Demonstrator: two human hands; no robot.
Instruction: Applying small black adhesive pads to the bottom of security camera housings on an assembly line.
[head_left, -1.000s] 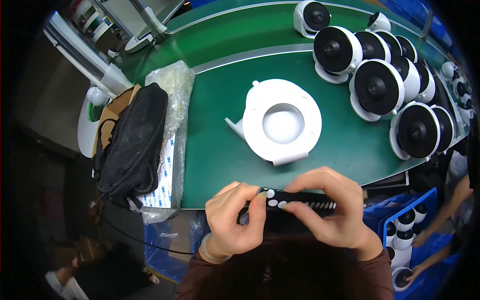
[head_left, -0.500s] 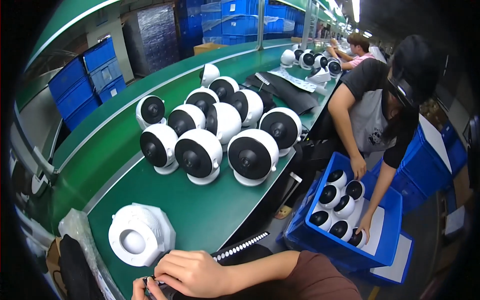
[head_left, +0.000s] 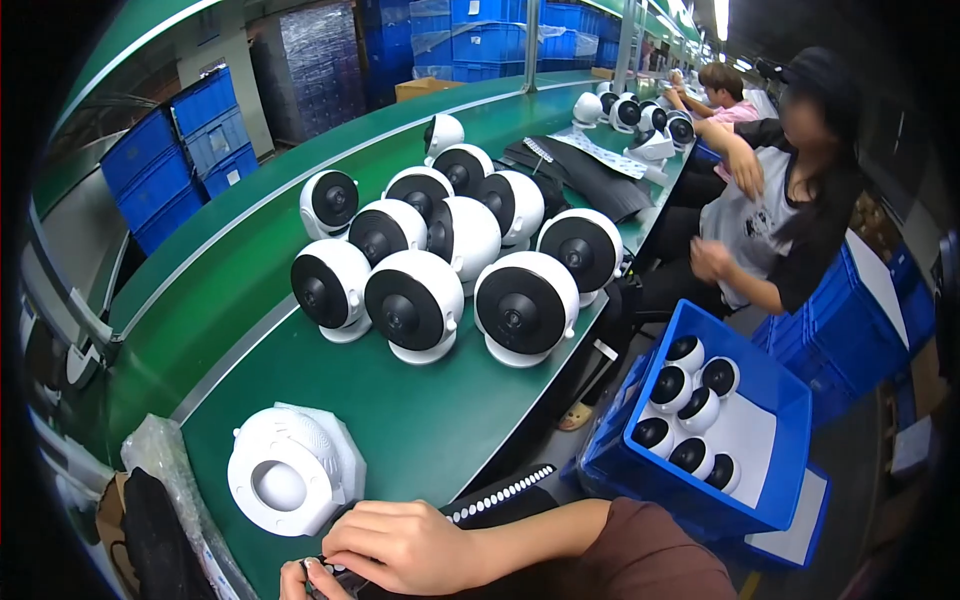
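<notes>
At the lower edge my right hand point(head_left: 400, 547) bends its fingers over a small dark piece, most of it hidden. The fingertips of my left hand point(head_left: 305, 580) pinch at the same spot; the rest of that hand falls outside the picture. Just beyond them, a white ball-shaped camera housing point(head_left: 318, 452) rests on its side in a white angular holder, its round base ring point(head_left: 241, 482) facing me. A black strip with a row of white round dots point(head_left: 505, 492) runs out past my right wrist.
Several white ball cameras with black fronts point(head_left: 520, 312) stand farther along the green bench point(head_left: 420, 400). Black sheets point(head_left: 590, 180) lie behind them. At right, a blue bin point(head_left: 795, 430) holds more cameras, beside a seated co-worker point(head_left: 770, 220). Clear plastic wrap point(head_left: 165, 470) hangs at left.
The co-worker has taken both hands out of the blue bin and sits up, one arm raised. The view has shifted slightly. My hands keep nearly the same pose.
</notes>
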